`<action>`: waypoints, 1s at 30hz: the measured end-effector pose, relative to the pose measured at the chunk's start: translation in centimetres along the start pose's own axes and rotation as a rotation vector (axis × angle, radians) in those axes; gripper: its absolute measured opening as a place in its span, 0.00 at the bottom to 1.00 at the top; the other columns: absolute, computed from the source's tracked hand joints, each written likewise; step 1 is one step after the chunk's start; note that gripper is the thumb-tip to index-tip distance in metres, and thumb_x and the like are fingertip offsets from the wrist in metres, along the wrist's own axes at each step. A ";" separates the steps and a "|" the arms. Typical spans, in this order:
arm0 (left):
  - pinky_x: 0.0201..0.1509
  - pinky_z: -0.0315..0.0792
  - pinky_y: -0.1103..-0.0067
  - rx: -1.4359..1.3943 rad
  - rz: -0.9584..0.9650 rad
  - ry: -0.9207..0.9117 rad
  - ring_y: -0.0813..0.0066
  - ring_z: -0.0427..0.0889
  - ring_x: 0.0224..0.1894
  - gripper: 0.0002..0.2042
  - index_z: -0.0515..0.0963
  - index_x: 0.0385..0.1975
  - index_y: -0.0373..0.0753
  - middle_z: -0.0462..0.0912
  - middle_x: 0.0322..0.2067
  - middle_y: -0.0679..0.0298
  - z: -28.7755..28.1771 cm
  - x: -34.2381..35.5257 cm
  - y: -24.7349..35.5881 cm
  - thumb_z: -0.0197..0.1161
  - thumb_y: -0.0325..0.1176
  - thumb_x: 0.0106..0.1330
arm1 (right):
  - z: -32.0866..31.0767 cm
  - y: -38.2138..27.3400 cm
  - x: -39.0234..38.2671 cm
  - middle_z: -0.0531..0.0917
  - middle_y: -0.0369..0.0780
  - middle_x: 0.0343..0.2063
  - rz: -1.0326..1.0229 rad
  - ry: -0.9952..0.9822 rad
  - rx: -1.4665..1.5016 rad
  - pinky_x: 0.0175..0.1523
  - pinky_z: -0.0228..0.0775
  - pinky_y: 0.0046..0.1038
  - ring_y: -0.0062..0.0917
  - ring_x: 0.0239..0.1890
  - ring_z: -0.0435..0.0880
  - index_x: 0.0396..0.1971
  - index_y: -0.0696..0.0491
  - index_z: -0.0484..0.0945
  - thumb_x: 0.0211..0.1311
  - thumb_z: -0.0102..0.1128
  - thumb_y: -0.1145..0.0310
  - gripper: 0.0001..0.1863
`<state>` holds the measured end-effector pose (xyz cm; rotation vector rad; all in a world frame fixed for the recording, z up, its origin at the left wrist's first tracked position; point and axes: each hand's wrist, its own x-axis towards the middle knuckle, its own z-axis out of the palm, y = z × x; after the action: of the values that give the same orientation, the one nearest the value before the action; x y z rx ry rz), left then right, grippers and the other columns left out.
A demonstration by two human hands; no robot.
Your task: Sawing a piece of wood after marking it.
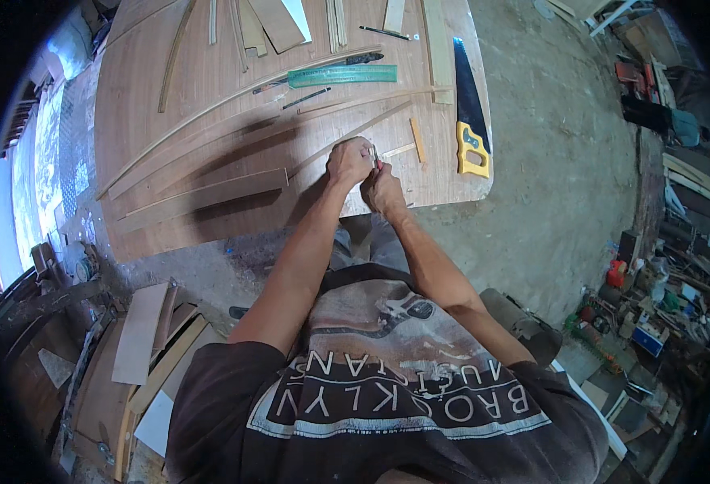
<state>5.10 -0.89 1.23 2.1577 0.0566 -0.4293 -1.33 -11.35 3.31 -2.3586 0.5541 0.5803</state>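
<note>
My two hands are close together over the near right part of a wooden table (234, 153). My left hand (349, 162) is closed, its fingertips pinched near a short thin metal piece; what it grips is too small to make out. My right hand (386, 194) is wrapped round a small tool with a red handle (379, 164), its narrow metal end pointing away from me beside the left fingertips. A thin wooden strip (383, 118) runs diagonally just beyond my left hand. Right of the hands lie a short pale strip (400, 151) and an orange-yellow stick (418, 140).
A handsaw with a yellow handle (473, 152) lies along the table's right edge. Farther off are a green ruler (342, 76), pencils (306, 98) and several long wooden strips. A flat board (206, 200) lies at the near left. Stacked boards (141, 335) stand on the floor at lower left.
</note>
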 end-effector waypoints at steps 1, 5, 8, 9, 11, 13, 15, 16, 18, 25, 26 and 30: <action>0.43 0.75 0.70 0.037 -0.021 0.003 0.60 0.83 0.38 0.11 0.82 0.36 0.44 0.84 0.32 0.61 0.1 -0.2 -0.1 0.64 0.31 0.51 | 0.0 0.0 -0.2 0.79 0.65 0.30 -0.041 -0.012 0.005 0.41 0.72 0.49 0.60 0.38 0.80 0.43 0.68 0.62 0.65 0.46 0.59 0.23; 0.43 0.75 0.69 0.046 -0.068 0.007 0.59 0.83 0.39 0.12 0.82 0.35 0.43 0.84 0.32 0.60 0.0 -0.3 -0.1 0.66 0.33 0.49 | -1.2 -0.8 -1.1 0.79 0.65 0.29 -0.112 -0.025 -0.031 0.39 0.72 0.50 0.60 0.36 0.80 0.42 0.68 0.63 0.67 0.43 0.59 0.22; 0.42 0.75 0.69 0.026 -0.066 0.000 0.59 0.83 0.38 0.13 0.82 0.35 0.42 0.84 0.31 0.60 0.0 -0.5 0.3 0.67 0.33 0.48 | -1.5 -1.1 -2.3 0.78 0.65 0.29 -0.114 0.015 -0.007 0.39 0.72 0.51 0.60 0.36 0.80 0.41 0.67 0.64 0.69 0.42 0.58 0.22; 0.42 0.75 0.70 0.020 -0.073 -0.002 0.60 0.83 0.38 0.13 0.82 0.35 0.42 0.84 0.31 0.59 0.0 -0.5 0.4 0.67 0.33 0.48 | -1.6 -1.1 -2.5 0.78 0.66 0.29 -0.118 0.033 0.050 0.39 0.72 0.51 0.60 0.36 0.79 0.40 0.67 0.65 0.69 0.41 0.58 0.22; 0.42 0.75 0.70 0.003 -0.035 0.002 0.60 0.83 0.37 0.13 0.82 0.35 0.41 0.84 0.31 0.60 0.2 -0.1 -0.6 0.67 0.32 0.48 | -1.8 -1.3 -2.6 0.78 0.66 0.29 -0.089 0.031 0.046 0.39 0.72 0.51 0.60 0.36 0.79 0.40 0.67 0.65 0.70 0.41 0.57 0.22; 0.42 0.75 0.70 -0.016 0.005 0.005 0.60 0.84 0.37 0.13 0.82 0.35 0.41 0.84 0.30 0.60 0.3 0.1 -1.1 0.66 0.32 0.48 | -1.9 -1.3 -2.7 0.78 0.66 0.29 -0.058 0.031 0.041 0.39 0.72 0.51 0.60 0.36 0.79 0.40 0.67 0.66 0.70 0.41 0.57 0.23; 0.41 0.75 0.71 -0.012 0.015 0.010 0.61 0.84 0.36 0.13 0.82 0.35 0.40 0.84 0.30 0.59 0.5 0.1 -1.1 0.65 0.31 0.48 | -1.8 -1.1 -3.0 0.78 0.66 0.28 -0.082 0.013 -0.004 0.38 0.71 0.51 0.60 0.36 0.79 0.40 0.67 0.66 0.70 0.40 0.57 0.23; 0.41 0.75 0.71 -0.013 0.018 0.012 0.61 0.84 0.36 0.13 0.82 0.35 0.40 0.84 0.30 0.59 0.5 0.2 -1.0 0.65 0.31 0.48 | -1.6 -0.8 -2.9 0.78 0.66 0.28 -0.084 0.016 -0.004 0.38 0.71 0.51 0.60 0.36 0.79 0.40 0.67 0.66 0.70 0.40 0.57 0.23; 0.40 0.75 0.71 -0.044 -0.013 -0.011 0.62 0.84 0.35 0.12 0.82 0.35 0.40 0.84 0.30 0.59 0.7 0.3 -0.9 0.64 0.30 0.48 | -1.1 -0.2 -2.6 0.79 0.65 0.29 -0.041 -0.003 0.002 0.42 0.72 0.51 0.61 0.36 0.79 0.43 0.65 0.64 0.62 0.49 0.60 0.21; 0.39 0.76 0.72 0.006 0.011 0.015 0.64 0.84 0.34 0.12 0.82 0.35 0.40 0.84 0.29 0.60 0.8 0.4 -1.3 0.64 0.29 0.49 | -1.0 -0.3 -2.4 0.78 0.66 0.31 -0.035 -0.027 0.033 0.44 0.72 0.52 0.61 0.38 0.79 0.44 0.66 0.64 0.63 0.49 0.60 0.22; 0.40 0.76 0.72 -0.012 -0.002 0.005 0.64 0.84 0.34 0.12 0.82 0.35 0.40 0.84 0.29 0.60 0.8 0.4 -1.3 0.64 0.29 0.49 | -0.8 -0.3 -2.3 0.78 0.66 0.31 -0.031 -0.028 0.032 0.44 0.72 0.51 0.60 0.39 0.79 0.44 0.66 0.64 0.63 0.49 0.60 0.22; 0.40 0.76 0.72 -0.018 -0.013 0.008 0.64 0.84 0.35 0.12 0.82 0.35 0.40 0.84 0.29 0.60 1.0 0.6 -1.5 0.66 0.29 0.48 | -0.7 -0.1 -2.0 0.78 0.66 0.33 -0.016 -0.014 0.038 0.45 0.71 0.51 0.60 0.41 0.79 0.45 0.66 0.64 0.64 0.47 0.61 0.22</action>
<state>5.06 -0.83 -0.66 2.1425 0.0787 -0.4266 -2.71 -11.22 4.91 -2.3194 0.5356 0.5739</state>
